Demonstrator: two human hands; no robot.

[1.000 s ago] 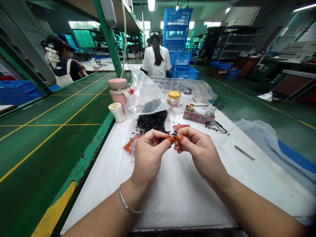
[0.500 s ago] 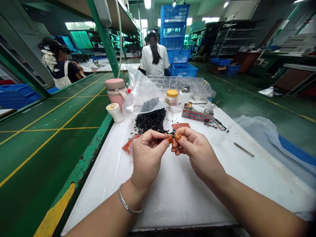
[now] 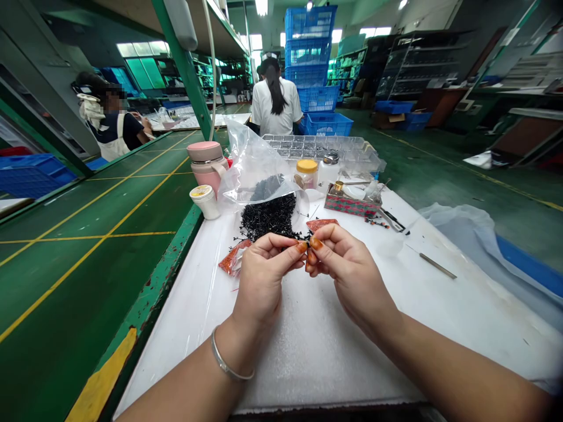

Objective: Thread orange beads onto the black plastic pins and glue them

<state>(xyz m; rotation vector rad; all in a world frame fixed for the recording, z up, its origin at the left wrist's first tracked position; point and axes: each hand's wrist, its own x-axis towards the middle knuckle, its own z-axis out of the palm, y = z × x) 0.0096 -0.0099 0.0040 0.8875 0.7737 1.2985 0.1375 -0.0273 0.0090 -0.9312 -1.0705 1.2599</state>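
My left hand point(image 3: 263, 274) and my right hand point(image 3: 352, 266) meet fingertip to fingertip over the white table top point(image 3: 325, 357). Both are closed in a pinch. Between them shows a bit of a small black part point(image 3: 308, 245), mostly hidden by the fingers; which hand grips it more I cannot tell. Just beyond lies a heap of small black parts with thin stems point(image 3: 269, 215), spilling from a clear plastic bag point(image 3: 255, 158). A bag of small orange pieces point(image 3: 231, 259) rests left of my left hand, and a second orange bag point(image 3: 322, 224) lies behind my right fingers.
At the back left stand a pink flask point(image 3: 206, 164) and a white tub point(image 3: 204, 202). A yellow-lidded jar point(image 3: 307, 174), a patterned box point(image 3: 352, 204) and a clear compartment tray point(image 3: 369, 153) stand behind. A thin metal tool point(image 3: 437, 265) lies right. Two people sit farther off.
Both hands stay pinched together in nearly the same place, with slight finger shifts. The view has moved a little. The person at far left has raised a hand slightly.
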